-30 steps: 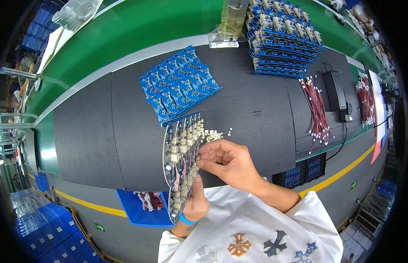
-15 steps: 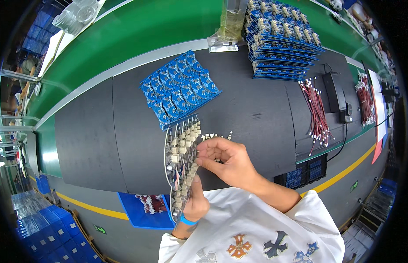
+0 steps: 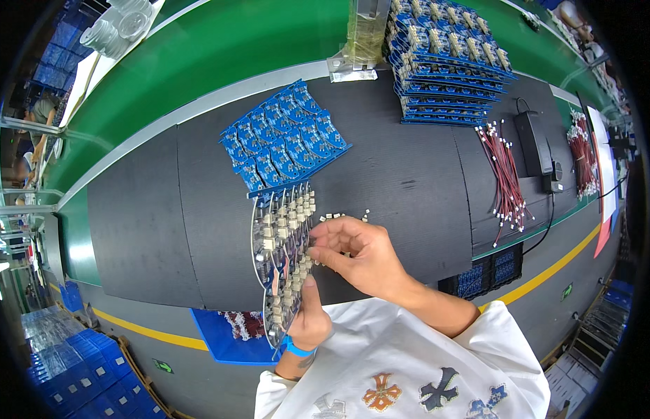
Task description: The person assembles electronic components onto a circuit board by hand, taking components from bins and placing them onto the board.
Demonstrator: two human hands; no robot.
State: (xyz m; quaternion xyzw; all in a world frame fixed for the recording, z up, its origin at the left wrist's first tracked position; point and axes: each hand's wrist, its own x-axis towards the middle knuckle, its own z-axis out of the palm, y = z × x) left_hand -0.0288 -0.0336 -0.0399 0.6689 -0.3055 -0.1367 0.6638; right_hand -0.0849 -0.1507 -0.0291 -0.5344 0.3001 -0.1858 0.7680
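My left hand (image 3: 309,322) grips a circuit board panel (image 3: 275,262) by its lower part, tilted up on edge. Rows of cream-coloured connectors stand on the panel. My right hand (image 3: 363,255) is at the panel's right edge, thumb and forefinger pinched close together; whatever is between the fingertips is too small to make out. Loose white connectors (image 3: 333,217) lie on the dark mat beside and partly behind my right hand. Just beyond the held panel, a stack of blue circuit board panels (image 3: 283,140) lies flat.
A tall pile of blue boards with connectors (image 3: 447,66) stands at the back right, beside a metal post (image 3: 363,38). Red wire bundles (image 3: 503,181) and a black power adapter (image 3: 533,143) lie at the right. A blue tray (image 3: 217,342) sits below the table's front edge.
The held panel has turned slightly, so more of its connector face shows, and shifted a little left. My right hand stays pinched at its edge, barely moved.
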